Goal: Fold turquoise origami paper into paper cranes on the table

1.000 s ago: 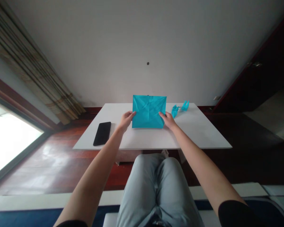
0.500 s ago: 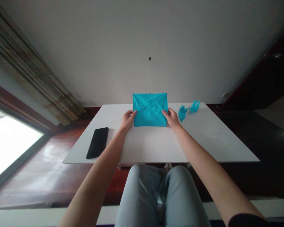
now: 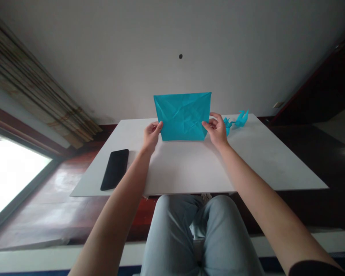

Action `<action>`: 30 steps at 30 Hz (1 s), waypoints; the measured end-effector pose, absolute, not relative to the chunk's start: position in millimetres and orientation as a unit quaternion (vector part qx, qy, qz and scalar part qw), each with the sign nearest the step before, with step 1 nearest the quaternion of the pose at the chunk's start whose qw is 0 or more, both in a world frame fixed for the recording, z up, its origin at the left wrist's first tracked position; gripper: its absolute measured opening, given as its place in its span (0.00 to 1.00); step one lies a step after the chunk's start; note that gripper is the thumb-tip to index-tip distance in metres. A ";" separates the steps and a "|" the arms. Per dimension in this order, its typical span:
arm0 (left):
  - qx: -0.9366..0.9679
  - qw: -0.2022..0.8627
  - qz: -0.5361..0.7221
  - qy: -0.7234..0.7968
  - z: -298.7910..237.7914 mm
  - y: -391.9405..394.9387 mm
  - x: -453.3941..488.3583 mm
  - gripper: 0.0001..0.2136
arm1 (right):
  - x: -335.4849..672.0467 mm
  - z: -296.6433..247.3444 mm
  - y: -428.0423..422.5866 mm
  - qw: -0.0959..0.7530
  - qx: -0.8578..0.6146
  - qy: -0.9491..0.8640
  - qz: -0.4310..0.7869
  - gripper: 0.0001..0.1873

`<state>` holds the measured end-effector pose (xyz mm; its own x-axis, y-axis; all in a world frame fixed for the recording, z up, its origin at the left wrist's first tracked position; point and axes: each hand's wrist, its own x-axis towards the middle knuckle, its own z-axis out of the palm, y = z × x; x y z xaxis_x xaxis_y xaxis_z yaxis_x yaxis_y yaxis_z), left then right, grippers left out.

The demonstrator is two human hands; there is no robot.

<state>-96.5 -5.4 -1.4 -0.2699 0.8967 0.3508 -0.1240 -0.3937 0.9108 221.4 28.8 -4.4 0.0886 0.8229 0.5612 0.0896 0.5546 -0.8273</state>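
A creased turquoise sheet of origami paper [image 3: 183, 117] is held upright over the white table, its top edge standing against the wall. My left hand [image 3: 152, 134] pinches its left edge, thumb in front. On the opposite side my right hand [image 3: 217, 128] grips the right edge between thumb and fingers. Crossing fold lines run over the face of the sheet. Just beyond my right hand lie a folded turquoise paper figure [image 3: 227, 124], partly hidden by that hand, and a second paper figure [image 3: 242, 119] with pointed tips.
A black phone or tablet [image 3: 115, 169] lies on the left of the white table [image 3: 186, 176]. The wall [image 3: 172, 30] rises behind the table's far edge. A curtain [image 3: 46, 80] hangs at the left beside a bright window [image 3: 11, 168]. My knees are under the near edge.
The sheet has been raised and brought nearer, its top edge tipped toward me, with both hands still on its sides. The camera view has shifted slightly.
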 end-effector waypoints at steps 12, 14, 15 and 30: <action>0.506 0.339 0.686 0.399 -4.0 -3.4 -95.3 0.33 | 225.4 6.4 22.1 0.626 -0.367 -0.614 0.311 0.38; 0.513 0.259 0.694 0.434 -4.5 -3.3 -98.1 0.34 | 228.3 7.6 20.2 0.589 -0.387 -0.647 0.291 0.39; 0.513 0.222 0.696 0.450 -4.3 -3.6 -99.3 0.34 | 229.3 7.8 19.4 0.575 -0.399 -0.659 0.278 0.38; 0.514 0.241 0.651 0.503 -3.1 -6.4 -95.6 0.19 | 228.4 -3.3 28.5 0.556 -0.469 -0.614 0.307 0.30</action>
